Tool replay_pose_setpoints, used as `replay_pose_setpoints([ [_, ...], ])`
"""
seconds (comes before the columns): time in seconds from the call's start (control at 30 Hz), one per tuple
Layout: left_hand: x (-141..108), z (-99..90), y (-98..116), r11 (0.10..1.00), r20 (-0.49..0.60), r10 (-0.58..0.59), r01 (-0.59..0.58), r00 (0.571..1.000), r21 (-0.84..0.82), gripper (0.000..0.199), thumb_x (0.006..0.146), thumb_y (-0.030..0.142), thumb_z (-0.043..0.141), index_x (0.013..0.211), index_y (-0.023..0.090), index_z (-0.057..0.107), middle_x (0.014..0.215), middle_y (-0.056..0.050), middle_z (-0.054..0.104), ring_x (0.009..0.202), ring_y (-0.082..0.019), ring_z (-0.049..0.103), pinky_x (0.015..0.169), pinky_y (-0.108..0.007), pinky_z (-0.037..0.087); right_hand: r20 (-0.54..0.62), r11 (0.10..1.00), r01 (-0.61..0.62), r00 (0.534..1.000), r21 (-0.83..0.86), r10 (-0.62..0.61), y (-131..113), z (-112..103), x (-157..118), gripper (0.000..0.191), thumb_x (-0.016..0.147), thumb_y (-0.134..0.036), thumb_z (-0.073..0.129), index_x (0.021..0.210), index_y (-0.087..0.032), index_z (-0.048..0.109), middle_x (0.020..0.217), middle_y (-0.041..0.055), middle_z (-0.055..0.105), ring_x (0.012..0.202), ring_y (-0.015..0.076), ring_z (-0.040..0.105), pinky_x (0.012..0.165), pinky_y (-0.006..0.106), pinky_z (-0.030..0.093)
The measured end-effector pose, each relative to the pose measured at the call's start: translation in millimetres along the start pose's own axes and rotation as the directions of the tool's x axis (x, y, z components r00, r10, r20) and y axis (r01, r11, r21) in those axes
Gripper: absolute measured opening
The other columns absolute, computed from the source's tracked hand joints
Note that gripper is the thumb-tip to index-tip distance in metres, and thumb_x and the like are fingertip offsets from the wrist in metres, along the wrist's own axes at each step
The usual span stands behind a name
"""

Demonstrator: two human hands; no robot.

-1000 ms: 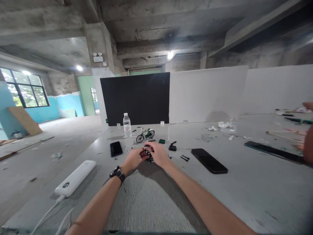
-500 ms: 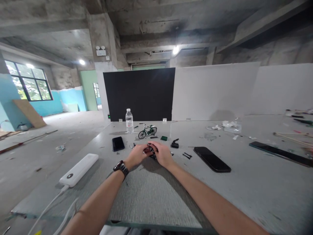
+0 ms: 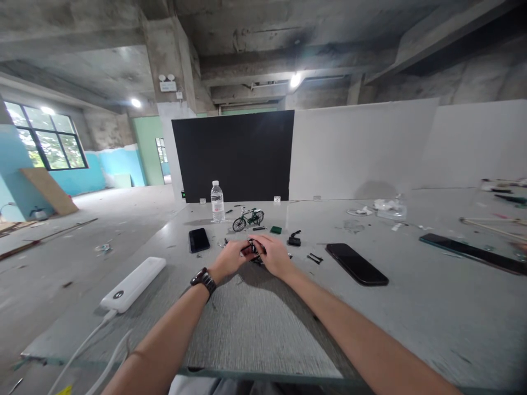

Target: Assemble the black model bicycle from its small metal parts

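Observation:
My left hand (image 3: 231, 257) and my right hand (image 3: 272, 254) meet over the near middle of the table. Between their closed fingers is a small dark model piece (image 3: 257, 258) with thin spokes, like part of a toy bicycle; the fingers cover much of it. Just beyond them a green model bicycle (image 3: 247, 219) stands upright. Around the hands lie a small green block (image 3: 276, 230), a black part with a bent arm (image 3: 294, 240) and two thin black pieces (image 3: 315, 258). A dark watch is on my left wrist.
A water bottle (image 3: 217, 202) stands at the back left, with a phone (image 3: 199, 240) in front of it. A white power bank (image 3: 134, 284) with a cable lies near the left edge. Another phone (image 3: 356, 264) and a long dark strip (image 3: 473, 253) lie to the right.
Both hands stay together on the dark piece, with only a slight shift of the right fingers over it. The whole view has tilted a little; the objects on the table stay put.

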State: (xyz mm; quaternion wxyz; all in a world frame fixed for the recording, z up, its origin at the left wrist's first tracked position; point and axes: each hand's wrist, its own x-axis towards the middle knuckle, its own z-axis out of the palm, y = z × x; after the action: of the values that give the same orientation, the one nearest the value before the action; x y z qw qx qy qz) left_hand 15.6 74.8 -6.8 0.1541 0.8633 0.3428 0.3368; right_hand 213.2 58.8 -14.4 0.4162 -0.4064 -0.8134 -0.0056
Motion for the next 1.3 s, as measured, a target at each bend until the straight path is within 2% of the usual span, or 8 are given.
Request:
replay_pose_setpoints([
  [0.23,-0.1,2.3,-4.1,1.0,-0.028,-0.007,0.008,1.0,0.014,0.018,0.098,0.032,0.066,0.09,0.017,0.072,0.089,-0.006,0.076,0.078,-0.02,0.064,0.072,-0.028,0.041,0.073,0.996,0.021,0.997,-0.092,-0.014,0.3,-3.3,-0.1,0.047,0.106,-0.017,0.043,0.145,-0.022,0.068,0.132,0.0122,0.073,0.117,0.0269,0.071,0.101,0.04,0.057],
  [0.43,0.3,2.8,-3.9,0.999,-0.028,-0.014,0.015,1.0,0.029,0.015,0.096,0.03,0.069,0.092,0.016,0.074,0.09,-0.007,0.076,0.079,-0.021,0.065,0.072,-0.029,0.043,0.059,0.995,0.019,0.998,-0.103,-0.013,-0.8,-3.1,0.0,0.041,0.11,-0.023,0.042,0.138,-0.023,0.071,0.13,0.0118,0.072,0.114,0.027,0.071,0.097,0.039,0.058],
  [0.57,0.8,1.9,-1.2,0.998,-0.023,-0.032,0.033,0.999,0.047,0.018,0.096,0.03,0.067,0.086,0.016,0.072,0.085,-0.007,0.075,0.075,-0.02,0.063,0.071,-0.029,0.042,0.063,0.994,0.011,0.998,-0.111,-0.004,-2.7,-3.3,0.1,0.037,0.109,-0.031,0.051,0.138,-0.023,0.071,0.138,0.0123,0.07,0.12,0.0285,0.07,0.1,0.04,0.057],
  [0.7,1.0,-0.2,2.7,0.995,-0.013,-0.054,0.055,0.998,0.082,0.01,0.092,0.021,0.066,0.085,0.016,0.071,0.09,-0.008,0.078,0.08,-0.021,0.066,0.072,-0.029,0.042,0.109,0.994,-0.018,0.994,-0.109,0.03,-6.9,-2.9,-1.0,0.04,0.104,-0.024,0.055,0.143,-0.023,0.067,0.144,0.0112,0.069,0.124,0.0289,0.069,0.104,0.041,0.055],
  [0.93,0.9,-0.1,4.7,0.989,-0.007,-0.092,0.092,0.996,0.115,0.009,0.089,0.017,0.066,0.082,0.015,0.07,0.086,-0.008,0.076,0.079,-0.022,0.065,0.07,-0.028,0.039,0.043,0.968,-0.223,0.972,-0.113,0.23,-23.3,4.7,-3.4,0.029,0.099,-0.025,0.064,0.128,-0.025,0.071,0.127,0.007,0.078,0.112,0.029,0.074,0.091,0.037,0.053],
  [1.1,1.0,-0.4,4.2,0.99,-0.009,-0.094,0.094,0.996,0.107,0.007,0.081,0.01,0.067,0.084,0.015,0.07,0.088,-0.007,0.077,0.078,-0.021,0.064,0.07,-0.028,0.038,0.043,0.97,-0.227,0.972,-0.091,0.231,-26.8,3.0,-3.0,0.027,0.1,-0.024,0.064,0.125,-0.025,0.072,0.122,0.0058,0.081,0.109,0.0284,0.075,0.088,0.035,0.051],
  [1.3,0.6,0.1,3.3,0.995,-0.006,-0.074,0.075,0.997,0.069,0.007,0.084,0.014,0.067,0.09,0.016,0.071,0.092,-0.008,0.078,0.082,-0.022,0.067,0.073,-0.028,0.042,0.076,0.979,-0.179,0.98,-0.096,0.186,-25.0,0.5,-4.0,0.033,0.1,-0.02,0.061,0.131,-0.024,0.071,0.126,0.0071,0.08,0.11,0.0287,0.075,0.094,0.038,0.053],
])
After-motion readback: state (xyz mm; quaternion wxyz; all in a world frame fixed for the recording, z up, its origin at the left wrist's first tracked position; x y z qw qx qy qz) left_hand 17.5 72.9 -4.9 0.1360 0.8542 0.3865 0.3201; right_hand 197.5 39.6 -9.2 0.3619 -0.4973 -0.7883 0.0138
